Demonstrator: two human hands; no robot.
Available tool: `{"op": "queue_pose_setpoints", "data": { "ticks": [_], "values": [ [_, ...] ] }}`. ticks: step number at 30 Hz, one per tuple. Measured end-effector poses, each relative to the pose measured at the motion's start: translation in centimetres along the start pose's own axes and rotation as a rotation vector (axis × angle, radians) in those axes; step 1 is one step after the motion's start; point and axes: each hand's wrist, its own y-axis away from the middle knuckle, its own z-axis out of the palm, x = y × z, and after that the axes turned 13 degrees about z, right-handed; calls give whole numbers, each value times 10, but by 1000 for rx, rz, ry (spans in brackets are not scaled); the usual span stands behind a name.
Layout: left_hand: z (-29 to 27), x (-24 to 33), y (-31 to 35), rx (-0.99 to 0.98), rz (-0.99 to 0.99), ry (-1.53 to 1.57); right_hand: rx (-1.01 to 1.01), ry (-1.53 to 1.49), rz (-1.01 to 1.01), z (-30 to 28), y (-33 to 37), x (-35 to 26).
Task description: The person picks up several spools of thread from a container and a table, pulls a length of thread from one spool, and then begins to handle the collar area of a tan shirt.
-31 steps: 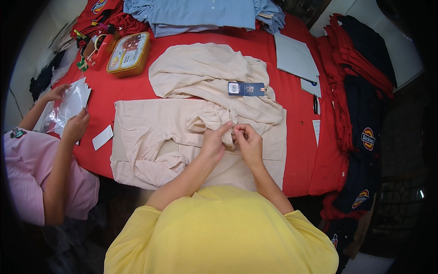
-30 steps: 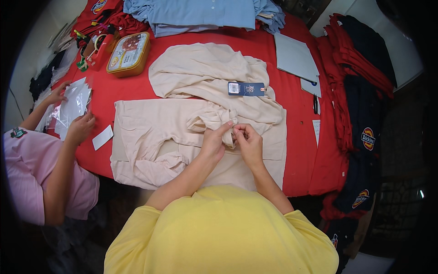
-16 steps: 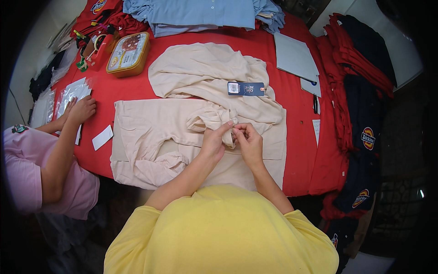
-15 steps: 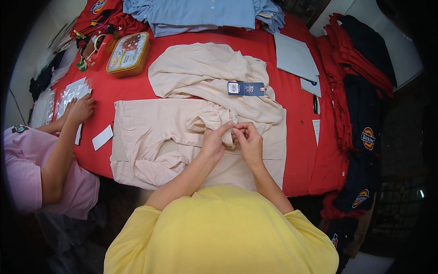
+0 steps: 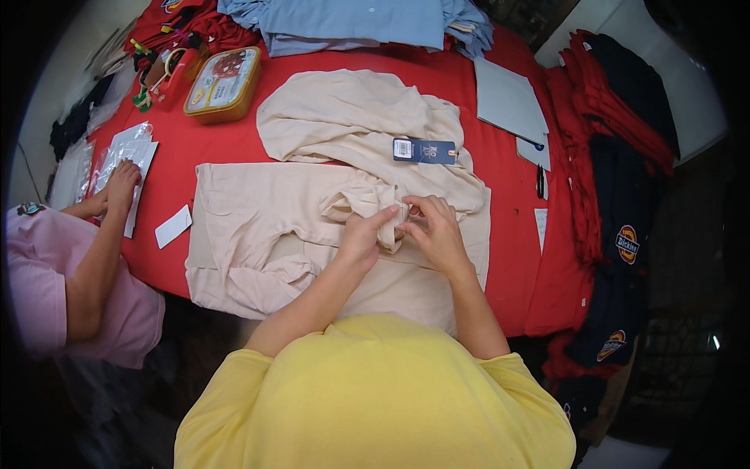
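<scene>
A cream long-sleeved garment (image 5: 336, 102) lies spread on the red-covered table, with a dark blue hang tag (image 5: 424, 151) on its upper part. Its bunched cloth end (image 5: 353, 202), which looks like a sleeve cuff, is raised in front of me. My left hand (image 5: 364, 238) grips this cuff from the left, thumb on top. From the right, my right hand (image 5: 439, 237) pinches at the cuff's edge with bent fingers. Whatever small part sits between those fingertips is too small to make out.
At left, a co-worker's hand (image 5: 122, 186) rests on white sheets and clear plastic bags. A yellow-brown tub (image 5: 223, 86) stands behind, beside a red tape dispenser (image 5: 173, 82). Blue shirts (image 5: 351, 27) are stacked at the back. White papers (image 5: 512, 98) and red and navy garments (image 5: 617, 203) lie right.
My right hand has turned and lifted slightly at the cuff, its fingers more raised. My left hand keeps its grip. The co-worker's hand has shifted left and nearer over the sheets.
</scene>
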Motion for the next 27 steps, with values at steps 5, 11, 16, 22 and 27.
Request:
{"op": "queue_pose_setpoints", "data": {
  "ticks": [5, 11, 16, 22, 27],
  "values": [
    [-3, -2, 0, -4, 30, -55, -46, -10, -40, -5, -17, 5],
    [-1, -5, 0, 8, 37, -56, -299, -100, 167, -6, -62, 12],
    [-4, -7, -3, 35, -16, -4, -438, -536, 247, -40, -107, -49],
    [-3, 1, 2, 29, -42, 6, -303, -425, -227, -106, -133, -156],
    [-2, 0, 3, 9, -33, -23, -119, -334, -502, -135, -141, -206]
  ]
}}
